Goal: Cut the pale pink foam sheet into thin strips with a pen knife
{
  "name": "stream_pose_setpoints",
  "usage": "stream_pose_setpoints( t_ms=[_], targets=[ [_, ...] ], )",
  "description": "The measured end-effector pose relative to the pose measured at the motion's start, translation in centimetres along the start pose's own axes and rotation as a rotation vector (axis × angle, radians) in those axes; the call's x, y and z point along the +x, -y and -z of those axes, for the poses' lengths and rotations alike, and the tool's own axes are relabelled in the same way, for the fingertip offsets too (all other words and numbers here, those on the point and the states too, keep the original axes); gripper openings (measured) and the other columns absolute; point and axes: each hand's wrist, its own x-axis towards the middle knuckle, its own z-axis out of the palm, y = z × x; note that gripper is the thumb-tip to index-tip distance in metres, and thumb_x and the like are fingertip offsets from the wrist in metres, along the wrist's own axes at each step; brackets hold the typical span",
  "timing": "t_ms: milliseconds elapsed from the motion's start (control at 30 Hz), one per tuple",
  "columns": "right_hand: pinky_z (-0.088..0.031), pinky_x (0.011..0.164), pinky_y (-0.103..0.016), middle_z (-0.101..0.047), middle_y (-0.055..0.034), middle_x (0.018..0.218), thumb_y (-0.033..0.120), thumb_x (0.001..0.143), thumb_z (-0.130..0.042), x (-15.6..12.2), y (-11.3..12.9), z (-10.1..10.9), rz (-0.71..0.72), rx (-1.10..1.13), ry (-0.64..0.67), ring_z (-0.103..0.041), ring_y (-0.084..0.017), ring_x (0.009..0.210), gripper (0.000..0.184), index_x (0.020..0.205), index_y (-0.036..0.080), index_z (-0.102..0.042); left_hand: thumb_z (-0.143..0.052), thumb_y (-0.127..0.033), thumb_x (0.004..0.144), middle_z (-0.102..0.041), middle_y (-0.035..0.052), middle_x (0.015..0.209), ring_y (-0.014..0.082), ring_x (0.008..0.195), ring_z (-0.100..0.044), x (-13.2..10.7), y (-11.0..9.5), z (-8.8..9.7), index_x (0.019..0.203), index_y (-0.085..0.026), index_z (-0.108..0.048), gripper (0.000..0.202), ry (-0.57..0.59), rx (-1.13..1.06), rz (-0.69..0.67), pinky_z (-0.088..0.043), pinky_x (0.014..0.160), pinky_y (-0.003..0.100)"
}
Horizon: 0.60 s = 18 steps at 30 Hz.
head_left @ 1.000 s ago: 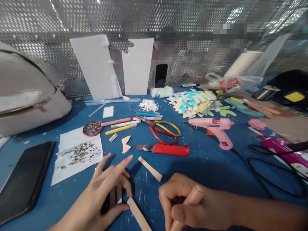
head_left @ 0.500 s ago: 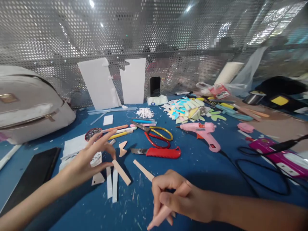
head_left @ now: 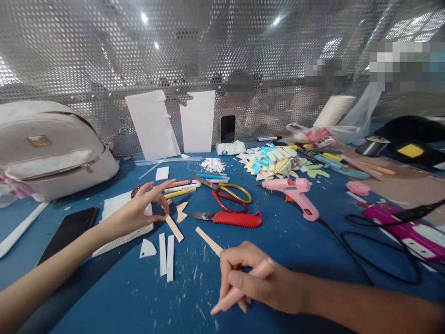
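My left hand (head_left: 148, 204) is closed in a pinch, thumb and forefinger on the upper end of a peach strip (head_left: 174, 228). My right hand (head_left: 252, 280) wraps around a peach-coloured marker (head_left: 232, 299), its thin tip slanting down to the left over the table. A second peach strip (head_left: 207, 240) runs toward my right knuckles, its near end hidden behind them. Below the left hand lie two white strips (head_left: 167, 255) and a small white piece with a hole (head_left: 149, 248). Two peach cut-outs (head_left: 181, 212) rest beyond the held strip.
A red utility knife (head_left: 238, 219), blade out, and red-and-yellow-handled scissors (head_left: 231, 197) lie ahead. A pink glue gun (head_left: 292, 191) trails a black cable to the right. Further back are a pile of coloured scraps (head_left: 274, 160), white boards (head_left: 197, 121), a backpack (head_left: 55, 153) and a phone (head_left: 71, 232).
My left hand has moved the pinched strip slightly away from me, clear of the white strips. The white piece with a hole now shows fully. My right hand stays nearly still around the marker.
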Motion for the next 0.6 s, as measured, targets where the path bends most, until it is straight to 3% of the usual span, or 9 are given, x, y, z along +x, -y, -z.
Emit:
stream_pose_setpoints(
  t_ms=[233,367,467,533,600],
  targets=[
    [-0.040,0.046,-0.017,-0.064,-0.0018,0.068,0.044,0.096,-0.060,0.3,0.4,0.0,-0.015,-0.005,-0.027,-0.055,-0.008,0.052,0.037,0.073,0.015,-0.058,-0.054,-0.018,0.100,-0.072,-0.0020,0.110,0.0224,0.124,-0.062,0.2,-1.6,-0.1,0.163,-0.038,-0.010,0.080,-0.018,0.062,0.002,-0.009,0.126,0.061],
    [-0.038,0.046,-0.017,-0.064,-0.0023,0.069,0.048,0.097,-0.059,0.3,0.4,0.0,-0.016,-0.008,-0.043,-0.055,-0.009,0.051,0.039,0.075,0.015,-0.058,-0.050,-0.038,0.107,-0.069,0.0001,0.121,0.0232,0.133,-0.056,-1.5,-3.7,-0.1,0.163,-0.038,-0.013,0.067,-0.095,0.101,0.042,-0.010,0.127,0.056],
    [-0.040,0.047,-0.018,-0.064,-0.0020,0.067,0.051,0.097,-0.058,0.3,0.3,0.0,-0.007,-0.017,-0.054,-0.055,-0.009,0.052,0.042,0.077,0.015,-0.060,-0.052,-0.061,0.103,-0.069,0.0027,0.123,0.0263,0.128,-0.058,-3.6,-5.9,-1.2,0.164,-0.033,-0.012,0.078,-0.135,0.131,0.114,-0.006,0.127,0.058],
    [-0.040,0.048,-0.019,-0.063,-0.0017,0.066,0.052,0.098,-0.058,0.3,0.3,0.0,-0.009,-0.028,-0.063,-0.054,-0.009,0.052,0.043,0.077,0.015,-0.061,-0.059,-0.077,0.091,-0.068,0.0055,0.127,0.0305,0.128,-0.057,-4.9,-7.3,-2.5,0.166,-0.030,-0.007,0.102,-0.125,0.149,0.150,-0.005,0.126,0.060],
    [-0.039,0.047,-0.019,-0.062,-0.0010,0.063,0.052,0.097,-0.058,0.5,0.4,0.0,-0.015,-0.038,-0.078,-0.053,-0.010,0.050,0.042,0.078,0.014,-0.062,-0.069,-0.075,0.085,-0.065,0.0074,0.133,0.0323,0.128,-0.056,-5.7,-8.3,-3.6,0.166,-0.027,-0.006,0.114,-0.119,0.165,0.174,-0.005,0.126,0.059]
  ],
)
